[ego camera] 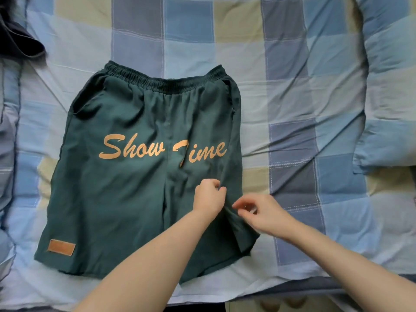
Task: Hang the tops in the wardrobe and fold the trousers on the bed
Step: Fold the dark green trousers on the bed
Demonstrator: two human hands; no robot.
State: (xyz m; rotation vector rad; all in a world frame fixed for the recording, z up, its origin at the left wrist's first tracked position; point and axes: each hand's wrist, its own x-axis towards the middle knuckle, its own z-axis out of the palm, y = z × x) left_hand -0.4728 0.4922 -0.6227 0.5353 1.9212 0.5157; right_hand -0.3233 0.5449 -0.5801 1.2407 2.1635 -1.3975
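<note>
The dark green shorts [126, 176] lay flat on the checked quilt [304, 97] of the bed, elastic waistband [166, 83] farthest from the person and leg hems nearest. Orange script reading "Show Time" [162, 148] ran across the middle of the garment, and a tan rectangular patch [61, 246] sat near the hem of the leg on the person's left.

The left hand [209, 197] was positioned over the right-side leg of the shorts, fingers curled and pinching a raised ridge of fabric that ran up toward the waistband. The right hand [258, 215] hovered just beside it over the same leg, thumb and forefinger drawn close together (the other fingers loosely bent); contact with the cloth appeared likely, but motion blur prevented confirmation.

A dark garment [20, 39] lay bunched at the upper left corner of the bed, well apart from the shorts. A pillow [391, 86] in matching checked fabric occupied the right side.
</note>
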